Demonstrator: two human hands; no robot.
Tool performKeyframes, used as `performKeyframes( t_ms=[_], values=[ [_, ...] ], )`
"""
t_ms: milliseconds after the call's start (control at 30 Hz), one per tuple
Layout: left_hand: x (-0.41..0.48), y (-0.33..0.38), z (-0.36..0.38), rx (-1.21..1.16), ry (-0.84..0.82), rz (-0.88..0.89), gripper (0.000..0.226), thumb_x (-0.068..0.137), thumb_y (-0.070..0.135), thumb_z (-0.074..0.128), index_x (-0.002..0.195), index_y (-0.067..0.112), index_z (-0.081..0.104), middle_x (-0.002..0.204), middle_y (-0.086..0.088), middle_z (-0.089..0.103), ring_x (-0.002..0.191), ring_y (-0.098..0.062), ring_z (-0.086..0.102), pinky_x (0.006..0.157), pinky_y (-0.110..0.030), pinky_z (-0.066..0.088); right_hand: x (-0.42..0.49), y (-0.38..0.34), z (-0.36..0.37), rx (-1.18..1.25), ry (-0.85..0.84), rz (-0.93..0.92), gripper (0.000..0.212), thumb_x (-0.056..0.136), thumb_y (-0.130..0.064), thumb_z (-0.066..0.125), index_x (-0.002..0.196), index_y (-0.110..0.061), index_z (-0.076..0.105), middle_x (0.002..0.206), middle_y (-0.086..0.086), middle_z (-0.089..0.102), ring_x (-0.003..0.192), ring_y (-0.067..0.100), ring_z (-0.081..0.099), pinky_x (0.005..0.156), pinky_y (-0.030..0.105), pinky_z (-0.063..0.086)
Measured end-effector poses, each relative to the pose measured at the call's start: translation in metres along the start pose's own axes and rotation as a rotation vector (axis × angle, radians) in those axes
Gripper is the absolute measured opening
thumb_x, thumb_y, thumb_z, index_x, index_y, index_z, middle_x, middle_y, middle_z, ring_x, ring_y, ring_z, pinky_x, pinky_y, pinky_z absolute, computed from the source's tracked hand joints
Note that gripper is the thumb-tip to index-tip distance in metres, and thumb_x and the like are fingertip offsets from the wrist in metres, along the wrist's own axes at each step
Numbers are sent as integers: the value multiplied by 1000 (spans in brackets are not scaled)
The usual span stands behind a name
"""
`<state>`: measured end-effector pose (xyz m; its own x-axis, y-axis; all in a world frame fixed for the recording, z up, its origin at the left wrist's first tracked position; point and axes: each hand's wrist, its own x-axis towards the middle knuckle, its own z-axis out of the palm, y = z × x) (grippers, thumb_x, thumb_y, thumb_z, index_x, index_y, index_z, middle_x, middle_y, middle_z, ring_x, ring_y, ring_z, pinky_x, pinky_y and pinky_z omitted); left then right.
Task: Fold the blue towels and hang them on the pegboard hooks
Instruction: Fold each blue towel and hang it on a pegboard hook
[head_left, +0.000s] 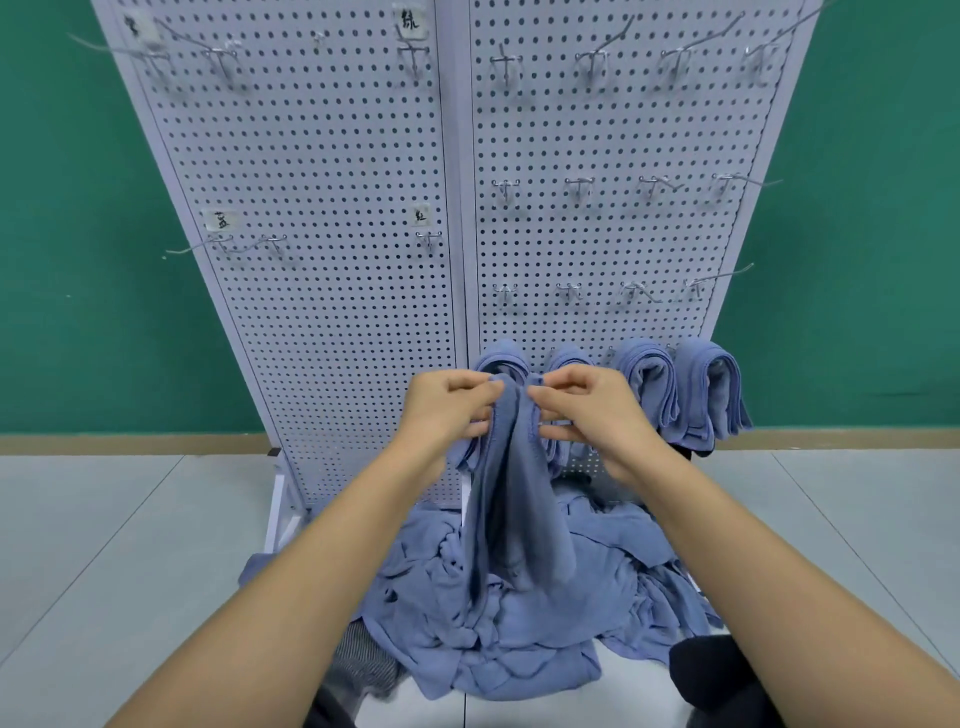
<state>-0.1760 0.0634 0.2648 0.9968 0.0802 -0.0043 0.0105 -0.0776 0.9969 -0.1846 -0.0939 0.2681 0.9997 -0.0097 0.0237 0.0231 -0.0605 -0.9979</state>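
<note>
In the middle of the frame, the left hand (447, 410) and the right hand (592, 415) each pinch the top edge of a blue towel (511, 499), with fingers curled tight on the cloth. The hands are close together. The towel hangs down to a messy pile of blue towels (519, 623) on the floor (104, 545). Just behind the hands, four folded towels (649, 384) hang in a row low on the right side of the white pegboard (337, 312). More hooks (576, 187) stick out higher up.
</note>
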Motion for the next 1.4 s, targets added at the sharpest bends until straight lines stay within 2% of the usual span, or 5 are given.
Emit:
performKeyframes(
  t_ms=[400, 600, 767, 1033, 1400],
  values=[
    [3, -1, 4, -6, -63, 55, 5, 86, 11, 68, 91, 10, 70, 82, -4, 70, 78, -17, 61, 77, -28, 52, -5, -2, -6, 109, -155, -6, 23, 91, 7, 51, 103, -7, 66, 98, 11, 72, 90, 18, 70, 79, 22, 57],
    [3, 7, -3, -13, -255, 75, 12, 93, 10, 57, 98, 10, 68, 81, 1, 63, 71, -8, 54, 72, -22, 46, 14, 5, -44, -693, -175, -279, 50, 77, -32, 77, 123, -29, 56, 132, -11, 48, 126, 11, 36, 106, 29, 31],
    [9, 7, -24, 129, -208, 90, 13, 92, 10, 59, 90, 18, 69, 77, 4, 63, 71, -7, 55, 67, -16, 47, 17, 4, -47, -568, -132, -232, 17, 78, -28, 77, 72, -23, 62, 70, -6, 61, 67, 9, 53, 65, 25, 42],
    [9, 2, -21, -36, -288, -30, 17, 96, 11, 52, 107, 1, 61, 100, -18, 70, 87, -21, 72, 85, -29, 56, 14, -3, -45, -576, -52, -328, 16, 80, -25, 76, 74, -21, 62, 74, -7, 63, 72, 6, 53, 68, 22, 41],
    [5, -2, 5, 108, -287, 220, 12, 94, 12, 57, 89, 21, 62, 76, 10, 60, 69, 2, 53, 65, -10, 42, 6, -6, -59, -563, -160, -266, 28, 74, -28, 81, 89, -14, 62, 82, -2, 63, 75, 8, 54, 72, 23, 42]
  ],
)
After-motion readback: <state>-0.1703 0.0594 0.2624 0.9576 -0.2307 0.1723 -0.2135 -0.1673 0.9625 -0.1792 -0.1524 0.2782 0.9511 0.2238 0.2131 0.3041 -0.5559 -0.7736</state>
